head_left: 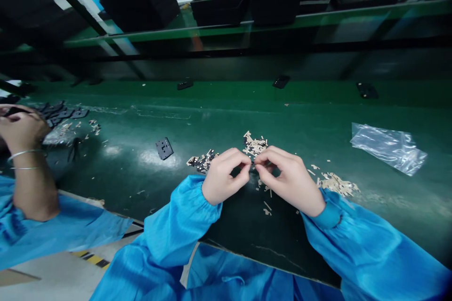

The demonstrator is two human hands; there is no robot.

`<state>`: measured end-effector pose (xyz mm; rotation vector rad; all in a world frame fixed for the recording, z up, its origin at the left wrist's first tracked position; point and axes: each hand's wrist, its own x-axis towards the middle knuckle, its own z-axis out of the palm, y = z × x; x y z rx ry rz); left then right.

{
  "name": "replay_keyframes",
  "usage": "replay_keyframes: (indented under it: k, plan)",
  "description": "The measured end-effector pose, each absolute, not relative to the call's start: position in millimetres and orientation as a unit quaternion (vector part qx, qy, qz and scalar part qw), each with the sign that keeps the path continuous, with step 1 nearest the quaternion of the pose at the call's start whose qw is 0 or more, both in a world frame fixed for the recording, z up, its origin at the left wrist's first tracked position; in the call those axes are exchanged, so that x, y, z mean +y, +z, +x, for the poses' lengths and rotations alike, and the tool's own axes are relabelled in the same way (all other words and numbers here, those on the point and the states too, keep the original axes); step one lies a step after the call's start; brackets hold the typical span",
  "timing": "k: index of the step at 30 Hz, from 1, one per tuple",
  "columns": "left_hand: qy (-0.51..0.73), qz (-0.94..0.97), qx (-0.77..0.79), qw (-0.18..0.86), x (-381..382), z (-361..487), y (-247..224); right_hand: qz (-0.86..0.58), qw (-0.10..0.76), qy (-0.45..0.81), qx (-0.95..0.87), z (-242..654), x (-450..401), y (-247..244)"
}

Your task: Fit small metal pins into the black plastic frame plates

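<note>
My left hand (227,175) and my right hand (288,178) meet fingertip to fingertip above the green table (219,127). Both are pinched, thumb against forefinger, around something small and dark that is mostly hidden. Just beyond the fingertips lies a heap of small beige and black pieces (253,144). A pile of dark and beige pieces (203,162) touches the far side of my left hand. Beige scraps (338,184) are heaped beside my right wrist, and a few loose ones (267,209) lie below my hands. A flat black plate (164,148) rests to the left.
Clear plastic bags (388,147) lie at the right. Three dark parts, one of them (281,82) near the middle, sit along the back. At the left, a co-worker's hand (23,129) is beside black parts (63,112). Black trays (221,2) stand on the raised shelf.
</note>
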<state>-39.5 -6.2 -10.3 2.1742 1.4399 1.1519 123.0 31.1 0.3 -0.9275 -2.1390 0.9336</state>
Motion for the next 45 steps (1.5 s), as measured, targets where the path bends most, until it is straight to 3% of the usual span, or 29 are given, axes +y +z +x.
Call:
replay_keyframes:
  k: [5,17,24,29,36,45]
  plan:
    - [0.391,0.782,0.479,0.079,-8.0,-35.0,-12.0,-0.355,0.304,0.317,-0.825,122.5,28.2,-0.2]
    - [0.397,0.775,0.488,0.049,-7.2,-43.1,-9.4,-0.374,0.325,0.285,-0.821,128.3,32.7,4.1]
    - [0.349,0.816,0.434,-0.151,-6.5,-59.0,-15.6,-0.371,0.284,0.329,-0.821,131.2,32.6,3.9]
    - [0.315,0.843,0.379,-0.217,-11.2,-56.2,-13.5,-0.390,0.281,0.397,-0.782,125.9,29.6,0.2]
    - [0.306,0.855,0.348,-0.235,-12.3,-49.1,-10.2,-0.394,0.257,0.541,-0.697,122.3,30.3,2.6]
    - [0.278,0.861,0.388,-0.176,-15.2,-52.8,-17.4,-0.398,0.285,0.555,-0.672,123.0,34.6,-6.0]
